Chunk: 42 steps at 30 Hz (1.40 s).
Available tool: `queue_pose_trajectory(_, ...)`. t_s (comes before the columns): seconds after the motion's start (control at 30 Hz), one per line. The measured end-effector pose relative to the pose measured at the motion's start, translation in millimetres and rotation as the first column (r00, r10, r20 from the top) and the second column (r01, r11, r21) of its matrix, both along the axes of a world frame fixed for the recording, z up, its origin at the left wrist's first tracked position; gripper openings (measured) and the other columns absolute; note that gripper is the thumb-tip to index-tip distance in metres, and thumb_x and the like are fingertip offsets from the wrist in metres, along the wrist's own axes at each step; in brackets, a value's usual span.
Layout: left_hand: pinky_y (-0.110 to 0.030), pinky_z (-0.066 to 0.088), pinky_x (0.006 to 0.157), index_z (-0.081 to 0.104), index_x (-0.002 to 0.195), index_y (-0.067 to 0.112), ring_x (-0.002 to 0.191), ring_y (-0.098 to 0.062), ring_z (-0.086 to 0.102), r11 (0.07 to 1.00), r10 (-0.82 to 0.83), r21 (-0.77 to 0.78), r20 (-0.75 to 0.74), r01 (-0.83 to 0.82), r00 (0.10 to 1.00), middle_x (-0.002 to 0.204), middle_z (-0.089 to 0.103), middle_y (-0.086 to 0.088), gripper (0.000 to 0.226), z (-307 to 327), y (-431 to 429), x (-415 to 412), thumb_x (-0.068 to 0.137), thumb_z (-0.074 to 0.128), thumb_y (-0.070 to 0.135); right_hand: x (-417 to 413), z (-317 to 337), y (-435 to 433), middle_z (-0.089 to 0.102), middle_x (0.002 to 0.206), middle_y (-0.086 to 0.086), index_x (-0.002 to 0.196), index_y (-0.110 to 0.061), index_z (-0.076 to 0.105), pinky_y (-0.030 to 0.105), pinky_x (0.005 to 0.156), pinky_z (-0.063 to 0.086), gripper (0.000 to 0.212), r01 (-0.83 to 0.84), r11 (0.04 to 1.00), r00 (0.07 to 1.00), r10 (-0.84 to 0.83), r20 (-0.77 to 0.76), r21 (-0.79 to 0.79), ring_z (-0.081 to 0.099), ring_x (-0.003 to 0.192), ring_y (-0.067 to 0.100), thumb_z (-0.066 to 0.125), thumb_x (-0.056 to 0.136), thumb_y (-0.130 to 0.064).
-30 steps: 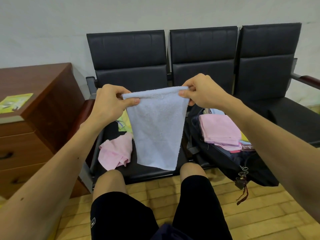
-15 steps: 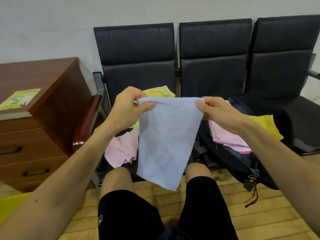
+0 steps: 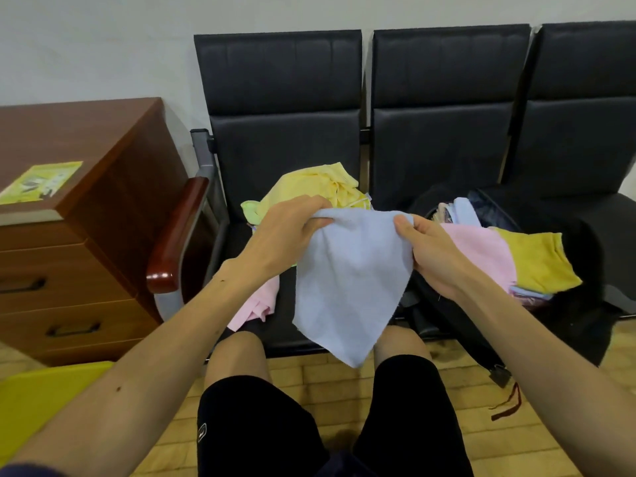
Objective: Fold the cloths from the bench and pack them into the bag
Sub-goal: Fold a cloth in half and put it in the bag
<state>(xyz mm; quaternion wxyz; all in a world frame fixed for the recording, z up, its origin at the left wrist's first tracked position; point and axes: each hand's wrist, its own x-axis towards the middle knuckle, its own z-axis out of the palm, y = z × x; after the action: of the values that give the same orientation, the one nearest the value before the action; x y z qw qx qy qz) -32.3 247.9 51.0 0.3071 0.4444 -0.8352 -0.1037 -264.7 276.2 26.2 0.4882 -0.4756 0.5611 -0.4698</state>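
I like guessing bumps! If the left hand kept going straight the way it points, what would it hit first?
Probably the yellow cloth heaped on the bench just beyond the left hand; depth is unclear, so it might pass above it to the seat back.

Office or waiting-room type space: the counter [image 3: 282,80] is a row of linked black padded waiting seats with a wooden armrest [image 3: 175,235], plain white wall [image 3: 103,46] right behind it, brown drawer cabinet [image 3: 86,242] just left of it, wood-block floor [image 3: 309,373] below.
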Motion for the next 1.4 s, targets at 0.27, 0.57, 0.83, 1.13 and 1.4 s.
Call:
queue_pose_trajectory(0.27, -0.036, 0.048, 0.084, 0.067, 0.111, 0.011, 0.093, -0.021, 0.061, 0.997, -0.071, -0.028, 0.069, 0.073, 0.995, 0.103, 0.068, -0.007, 0.021, -2, -4, -11, 0.102, 0.050, 0.020, 3, -13, -7, 0.071, 0.114, 0.002, 0.120, -0.017, 0.065, 0.039, 0.097, 0.053, 0.030, 0.025, 0.999, 0.999, -0.024, -0.037, 0.028, 0.066, 0.106, 0.020, 0.045, 0.104, -0.033)
queue_pose_trajectory(0.57, -0.014, 0.043, 0.068, 0.063, 0.092, 0.015, 0.074, -0.003, 0.055, 0.948, -0.049, 0.273, -0.386, 0.165, 0.921, 0.081, 0.059, 0.014, 0.019, 12, -6, -7, 0.104, 0.050, 0.024, 9, 1, -16, 0.074, 0.108, -0.005, 0.111, -0.026, 0.069, 0.036, 0.092, 0.055, 0.026, 0.034, 0.998, 0.999, -0.035, 0.024, 0.051, 0.069, 0.103, 0.017, 0.047, 0.103, -0.038)
queue_pose_trajectory(0.83, -0.024, 0.048, 0.073, 0.057, 0.089, 0.023, 0.081, -0.005, 0.056, 0.908, 0.070, 0.367, -0.612, 0.205, 0.788, 0.087, 0.062, 0.012, 0.020, 16, -5, -21, 0.106, 0.046, 0.025, 16, -6, -6, 0.074, 0.109, 0.001, 0.126, -0.019, 0.062, 0.030, 0.081, 0.056, 0.054, -0.111, 0.994, 0.952, 0.103, 0.288, 0.011, 0.070, 0.102, 0.018, 0.065, 0.085, -0.054)
queue_pose_trajectory(1.13, -0.034, 0.059, 0.088, 0.062, 0.122, 0.012, 0.109, -0.022, 0.067, 0.813, 0.395, 0.559, -0.735, 0.163, 0.551, 0.120, 0.068, -0.010, 0.031, 20, -20, -12, 0.104, 0.048, 0.033, 34, -55, 21, 0.070, 0.120, 0.015, 0.113, -0.011, 0.072, 0.034, 0.085, 0.057, 0.079, -0.434, 0.892, 0.842, 0.350, 0.412, 0.129, 0.068, 0.109, 0.028, 0.099, 0.043, -0.038)
queue_pose_trajectory(1.4, -0.036, 0.054, 0.075, 0.067, 0.102, 0.009, 0.078, -0.021, 0.076, 0.573, 0.648, 0.691, -0.711, 0.440, 0.273, 0.092, 0.078, -0.010, 0.044, 6, -14, 20, 0.103, 0.042, 0.045, 40, -28, 35, 0.074, 0.108, 0.010, 0.097, -0.015, 0.080, 0.034, 0.078, 0.059, 0.024, -0.416, 0.904, 0.768, 0.288, 0.572, 0.103, 0.072, 0.097, 0.022, 0.070, 0.075, -0.019)
